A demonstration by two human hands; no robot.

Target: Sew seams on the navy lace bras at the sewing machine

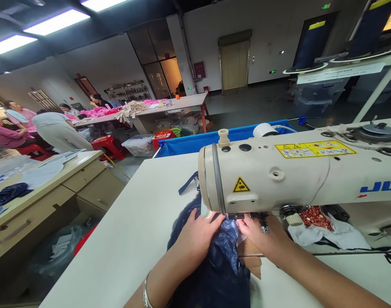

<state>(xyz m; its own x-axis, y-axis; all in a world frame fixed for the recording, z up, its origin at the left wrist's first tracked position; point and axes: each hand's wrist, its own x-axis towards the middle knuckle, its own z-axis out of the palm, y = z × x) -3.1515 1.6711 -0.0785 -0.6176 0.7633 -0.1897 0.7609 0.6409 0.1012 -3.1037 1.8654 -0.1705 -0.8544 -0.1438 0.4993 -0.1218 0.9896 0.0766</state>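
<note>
Navy lace fabric [226, 248] lies on the white sewing table under the head of a sewing machine [253, 175]. My left hand [197, 233] rests on the fabric left of the needle area, palm down with its fingers spread. Beneath the machine arm, my right hand [255, 231] pinches the scalloped lace edge, its fingertips partly hidden by the machine head. A thin dark strap [187, 183] sticks out from the fabric beyond my left hand. The needle and presser foot are hard to make out behind the machine head.
Copper-coloured small pieces [315, 217] and white cloth [330, 235] lie under the machine arm. A blue cloth trough [189, 143] runs behind the table. Thread cones [306, 47] stand at upper right. Another worktable [54, 188] is at left; several people sit or bend farther back.
</note>
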